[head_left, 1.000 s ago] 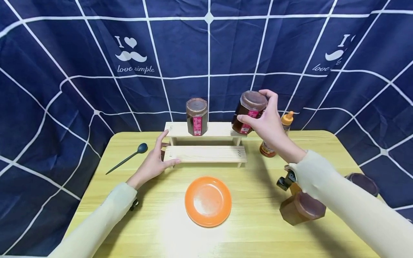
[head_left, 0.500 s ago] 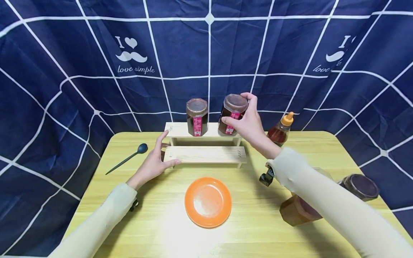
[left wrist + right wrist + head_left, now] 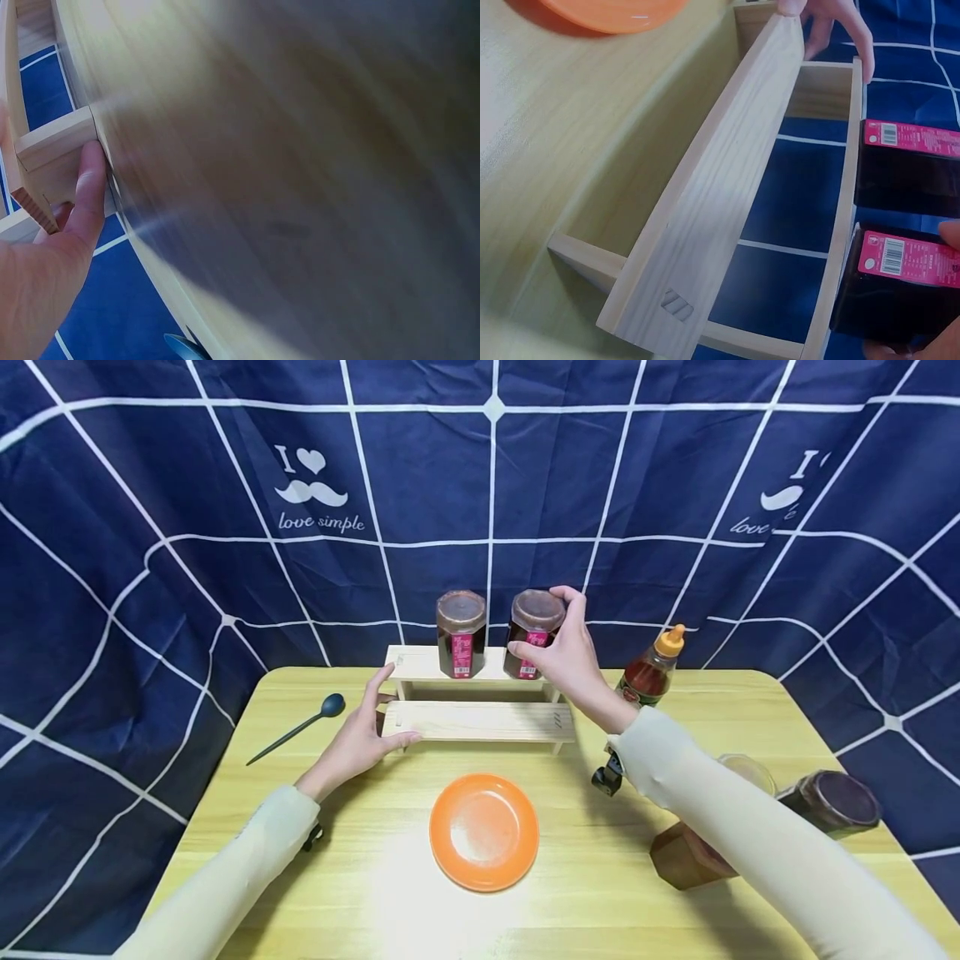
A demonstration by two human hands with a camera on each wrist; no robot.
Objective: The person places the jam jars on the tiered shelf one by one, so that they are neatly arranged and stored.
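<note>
A two-step wooden rack (image 3: 480, 720) stands at the back of the table. My left hand (image 3: 357, 745) grips its left end, the thumb on the lower step and fingers reaching along the side panel (image 3: 64, 139). On the upper step, my right hand (image 3: 573, 662) holds a dark jar with a pink label (image 3: 528, 672), thumb in front and fingers round the far side. A matching jar (image 3: 461, 639) stands upright to its left, a small gap between them. In the right wrist view, the held jar's base (image 3: 844, 300) sits at the upper step's edge.
An orange plate (image 3: 484, 832) lies in front of the rack. A black spoon (image 3: 303, 723) is at left. A squeeze bottle with a yellow cap (image 3: 649, 672) stands right of the rack. Under my right sleeve are a brown jar (image 3: 682, 857) and a dark jar (image 3: 828, 802).
My right hand has brought the held jar leftward and down, from over the rack's right end to the upper step beside the other jar. The left hand stays on the rack.
</note>
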